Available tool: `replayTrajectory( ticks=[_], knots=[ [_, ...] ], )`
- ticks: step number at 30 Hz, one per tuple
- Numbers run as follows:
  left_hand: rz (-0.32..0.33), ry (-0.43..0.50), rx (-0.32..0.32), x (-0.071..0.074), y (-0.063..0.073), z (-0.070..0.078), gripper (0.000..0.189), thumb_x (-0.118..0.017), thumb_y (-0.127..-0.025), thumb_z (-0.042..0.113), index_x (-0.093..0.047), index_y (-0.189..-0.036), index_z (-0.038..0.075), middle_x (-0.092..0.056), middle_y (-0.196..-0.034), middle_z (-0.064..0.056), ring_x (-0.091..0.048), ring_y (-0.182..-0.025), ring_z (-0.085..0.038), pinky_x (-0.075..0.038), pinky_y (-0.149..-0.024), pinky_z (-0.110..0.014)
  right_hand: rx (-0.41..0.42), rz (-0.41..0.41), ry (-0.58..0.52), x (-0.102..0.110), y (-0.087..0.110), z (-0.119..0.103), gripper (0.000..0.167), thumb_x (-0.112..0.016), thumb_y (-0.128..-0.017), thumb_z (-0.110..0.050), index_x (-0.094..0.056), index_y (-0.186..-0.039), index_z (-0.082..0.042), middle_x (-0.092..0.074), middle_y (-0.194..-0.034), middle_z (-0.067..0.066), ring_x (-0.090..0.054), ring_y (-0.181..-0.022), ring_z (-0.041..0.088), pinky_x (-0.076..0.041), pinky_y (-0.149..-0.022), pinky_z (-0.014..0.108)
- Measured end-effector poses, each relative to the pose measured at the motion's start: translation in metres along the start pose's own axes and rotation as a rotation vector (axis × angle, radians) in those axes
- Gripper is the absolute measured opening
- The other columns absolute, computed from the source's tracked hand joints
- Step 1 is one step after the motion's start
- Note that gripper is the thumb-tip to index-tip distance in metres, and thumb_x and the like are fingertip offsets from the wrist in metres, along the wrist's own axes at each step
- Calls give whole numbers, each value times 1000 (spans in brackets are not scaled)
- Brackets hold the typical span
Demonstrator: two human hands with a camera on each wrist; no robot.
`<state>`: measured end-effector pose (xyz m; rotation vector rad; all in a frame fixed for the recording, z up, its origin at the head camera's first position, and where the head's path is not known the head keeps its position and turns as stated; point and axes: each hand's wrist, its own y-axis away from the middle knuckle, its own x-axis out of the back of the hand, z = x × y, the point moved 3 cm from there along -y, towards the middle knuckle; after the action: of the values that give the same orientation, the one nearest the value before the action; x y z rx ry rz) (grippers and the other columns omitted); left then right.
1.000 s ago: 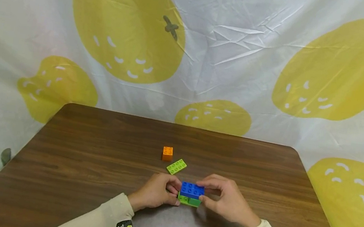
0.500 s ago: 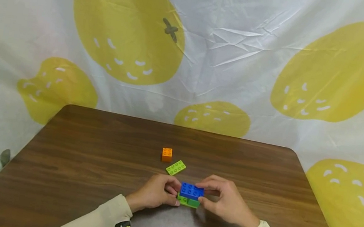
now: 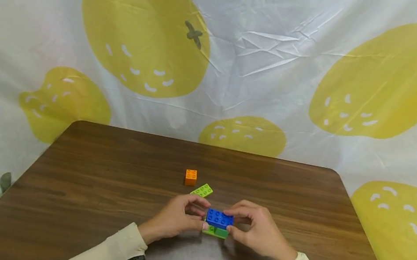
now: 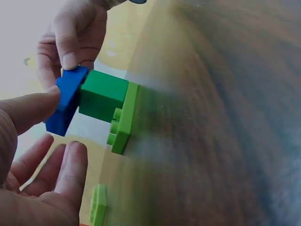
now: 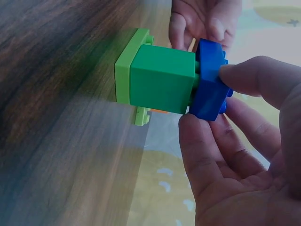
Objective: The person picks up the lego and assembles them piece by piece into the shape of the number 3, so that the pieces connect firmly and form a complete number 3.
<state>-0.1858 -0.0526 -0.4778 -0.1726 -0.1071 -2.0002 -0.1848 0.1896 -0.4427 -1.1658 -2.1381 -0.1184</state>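
Note:
My right hand (image 3: 260, 230) pinches a blue building brick (image 3: 219, 218) with eight studs between thumb and fingers. It sits slightly tilted over a green brick (image 5: 162, 77), and the studs between them show in the right wrist view. Beneath, the green brick stands on one end of a lime-green plate (image 4: 126, 120), whose bare studs show in the left wrist view. My left hand (image 3: 176, 215) is at the stack's left side. Its thumb (image 4: 42, 106) overlaps the blue brick's edge; whether it touches cannot be told. The left fingers are spread, apart from the brick.
Behind my left hand a second lime-green plate (image 3: 203, 189) lies on the brown wooden table (image 3: 114, 170), partly hidden by the fingers. An orange brick (image 3: 191, 178) stands just beyond it. A white curtain (image 3: 260, 75) with yellow fruit prints hangs behind the table's far edge.
My left hand has let go of the lower plate, moved up slightly and spread its fingers near the blue brick. The right hand keeps its hold in the same place.

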Motion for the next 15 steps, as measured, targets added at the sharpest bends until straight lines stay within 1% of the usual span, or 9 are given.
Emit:
replayTrajectory(
  ticks=[5,15],
  knots=[
    [-7,-2,-34,0,0,5,44,-87,-87,11,-70,-126,0,-74,-123,-17,-73,-111,-28,-57,-89,-18,-8,-8,13,1,0,-2,32,-84,-89,-7,-77,-119,-8,-73,-112,4,-74,-100,16,-65,-87,39],
    [-9,-10,-24,-2,0,6,38,-85,-88,9,-72,-123,0,-75,-120,-16,-72,-107,-24,-57,-87,-17,-21,-8,10,1,0,-4,32,-85,-88,-7,-77,-119,-8,-73,-113,4,-74,-100,15,-65,-87,42]
  ],
)
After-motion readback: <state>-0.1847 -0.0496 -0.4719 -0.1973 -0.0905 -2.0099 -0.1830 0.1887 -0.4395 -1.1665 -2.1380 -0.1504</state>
